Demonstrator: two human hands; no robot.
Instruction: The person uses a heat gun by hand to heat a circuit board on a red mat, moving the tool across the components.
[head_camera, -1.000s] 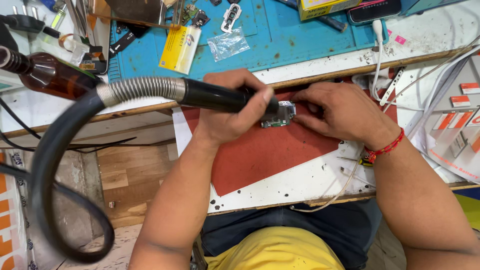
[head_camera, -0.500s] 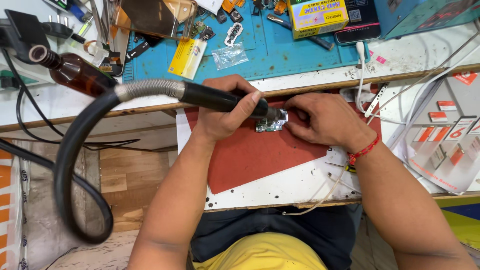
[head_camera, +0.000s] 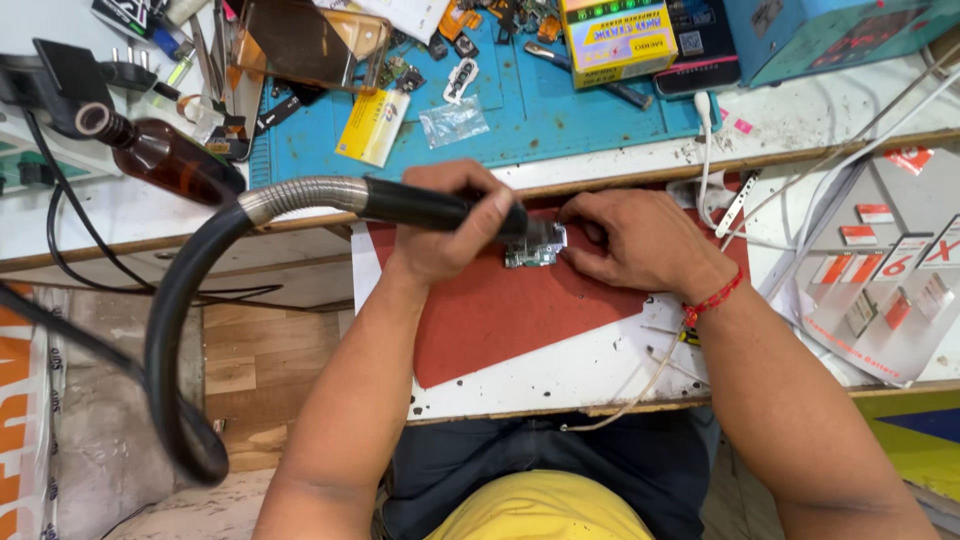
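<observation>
My left hand (head_camera: 450, 225) grips the black handle of a hot-air tool (head_camera: 430, 207), its metal nozzle pointing right at a small green circuit board (head_camera: 533, 256). A thick black hose (head_camera: 190, 300) with a silver corrugated neck loops from the handle down to the left. My right hand (head_camera: 640, 240) rests on the red mat (head_camera: 500, 320) just right of the board, fingertips pinching at its edge; what they hold is hidden. A red thread band circles that wrist.
A blue work mat (head_camera: 560, 110) at the back carries tools, a yellow packet, a small clear bag and a yellow box. A brown bottle (head_camera: 160, 155) lies at the left. White cables (head_camera: 720, 200) and a display of small cards sit right.
The view has shifted slightly down and left. Both hands stay at the board, the nozzle still aimed at it; no clear change in grip.
</observation>
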